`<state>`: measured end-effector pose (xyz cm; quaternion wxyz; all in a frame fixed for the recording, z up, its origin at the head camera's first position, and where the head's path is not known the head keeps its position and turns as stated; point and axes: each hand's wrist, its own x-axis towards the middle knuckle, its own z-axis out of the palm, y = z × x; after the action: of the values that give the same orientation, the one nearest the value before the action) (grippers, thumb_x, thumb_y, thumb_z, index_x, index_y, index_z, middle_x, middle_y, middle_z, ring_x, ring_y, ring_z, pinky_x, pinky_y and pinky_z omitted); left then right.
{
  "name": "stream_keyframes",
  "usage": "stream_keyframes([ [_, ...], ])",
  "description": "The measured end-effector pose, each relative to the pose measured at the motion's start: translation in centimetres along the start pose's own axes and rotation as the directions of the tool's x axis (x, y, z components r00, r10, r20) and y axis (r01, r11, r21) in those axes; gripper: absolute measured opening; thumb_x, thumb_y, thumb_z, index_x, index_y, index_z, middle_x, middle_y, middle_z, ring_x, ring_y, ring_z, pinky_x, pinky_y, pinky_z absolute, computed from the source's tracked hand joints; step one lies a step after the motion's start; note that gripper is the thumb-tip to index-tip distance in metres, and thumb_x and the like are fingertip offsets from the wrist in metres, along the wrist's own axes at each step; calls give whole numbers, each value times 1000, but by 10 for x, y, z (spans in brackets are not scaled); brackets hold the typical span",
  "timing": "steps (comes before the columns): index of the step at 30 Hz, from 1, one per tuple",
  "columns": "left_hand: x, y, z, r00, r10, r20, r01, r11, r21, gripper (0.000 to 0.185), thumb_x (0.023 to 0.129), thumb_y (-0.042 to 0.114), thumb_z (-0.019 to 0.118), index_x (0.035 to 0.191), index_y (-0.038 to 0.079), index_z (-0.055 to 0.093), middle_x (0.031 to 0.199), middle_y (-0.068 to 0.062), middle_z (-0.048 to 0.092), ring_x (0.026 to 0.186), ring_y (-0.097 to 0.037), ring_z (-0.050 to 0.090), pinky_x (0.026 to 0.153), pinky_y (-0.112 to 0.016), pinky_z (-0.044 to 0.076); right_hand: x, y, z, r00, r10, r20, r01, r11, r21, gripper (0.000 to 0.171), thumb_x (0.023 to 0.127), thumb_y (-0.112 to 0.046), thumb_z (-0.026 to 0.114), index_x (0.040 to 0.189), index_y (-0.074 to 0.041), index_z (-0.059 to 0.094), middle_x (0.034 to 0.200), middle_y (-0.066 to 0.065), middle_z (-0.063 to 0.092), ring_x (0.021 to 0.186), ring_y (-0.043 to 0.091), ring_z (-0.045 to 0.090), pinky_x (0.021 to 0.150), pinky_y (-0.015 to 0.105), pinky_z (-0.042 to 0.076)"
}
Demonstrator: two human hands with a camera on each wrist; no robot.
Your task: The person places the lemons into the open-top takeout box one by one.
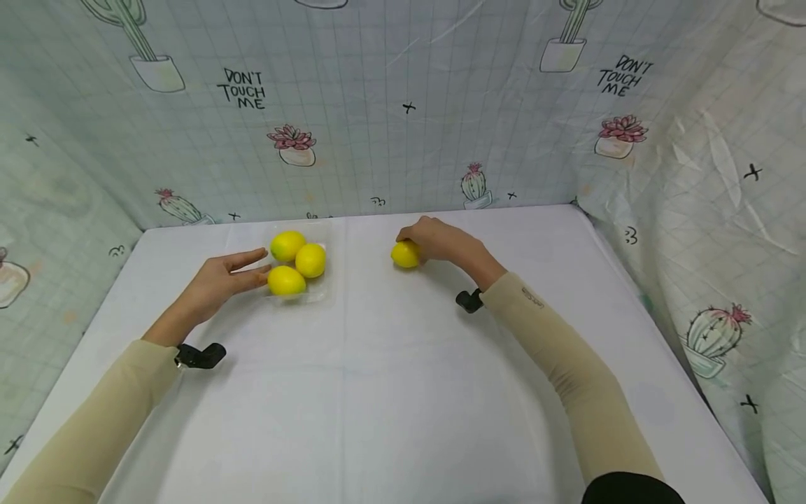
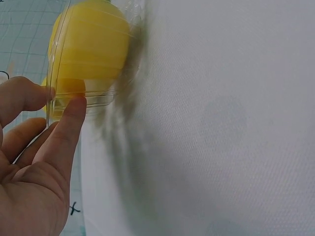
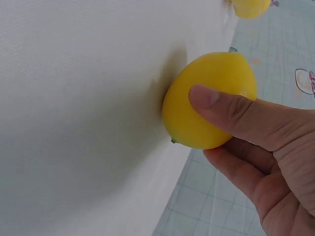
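head view: a white cloth-covered surface (image 1: 390,392) is enclosed at the back and both sides by pale grid-patterned fabric (image 1: 403,105) printed with cacti and the words "don't touch me". near the back left of the surface sits a shallow clear plastic tray (image 1: 317,294) holding three smooth yellow lemons (image 1: 286,280), packed together and touching one another. the left hand (image 1: 217,283) lies flat beside the tray, fingers straight and extended, fingertips touching the tray's near left side by the closest lemon. it grips nothing.

left wrist view: the extended fingers (image 2: 69,128) of the left hand press against the clear wall of the tray (image 2: 93,101), with a yellow lemon visible through the plastic.

head view, right side: a fourth single yellow lemon (image 1: 405,254) rests on the surface, well apart from the tray and to its right. the right hand (image 1: 441,241) is curled over it, fingers wrapped round the fruit from above and behind.

right wrist view: the thumb (image 3: 231,110) lies across the single lemon (image 3: 202,113), remaining fingers cupped beneath; the lemon is in contact with the white surface (image 3: 74,98). the grip is closed on the lemon.

both forearms wear beige sleeves (image 1: 567,364), each with a small black device at the wrist (image 1: 469,301).
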<state>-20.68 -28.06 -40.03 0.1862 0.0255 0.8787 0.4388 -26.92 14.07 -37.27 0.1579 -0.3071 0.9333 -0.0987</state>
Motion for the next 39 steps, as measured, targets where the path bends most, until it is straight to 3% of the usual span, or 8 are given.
stream_keyframes([
  [10,-3,-1,3,1000,8,8,-8,1000,1,79,99,41,67,162,21,26,165,-14,30,150,-39,30,116,-64,29,-2,-1,8,994,-84,-67,89,993,75,57,87,-4,81,140,-9,63,134,8,67,121,23,61,109,35,47],
  [18,-1,-2,3,1000,12,9,-12,1000,-7,78,99,41,67,163,21,26,165,-15,30,149,-39,33,116,-64,30,-1,-7,5,976,-147,-160,168,977,131,58,82,-9,87,136,-11,66,125,3,71,109,20,64,101,33,52],
  [31,-2,1,2,1000,12,-11,-12,1000,13,81,97,45,69,162,21,28,162,-15,35,150,-41,29,116,-65,29,3,-15,3,964,-165,-206,202,963,176,58,81,-10,88,135,-12,67,126,1,71,108,17,65,98,31,53],
  [39,-2,1,1,1000,6,-19,-6,1000,26,81,96,46,69,162,21,28,166,-14,26,151,-42,24,116,-66,29,10,-25,2,962,-173,-210,215,957,193,58,84,-17,86,137,-10,63,130,2,68,115,16,64,101,29,52],
])
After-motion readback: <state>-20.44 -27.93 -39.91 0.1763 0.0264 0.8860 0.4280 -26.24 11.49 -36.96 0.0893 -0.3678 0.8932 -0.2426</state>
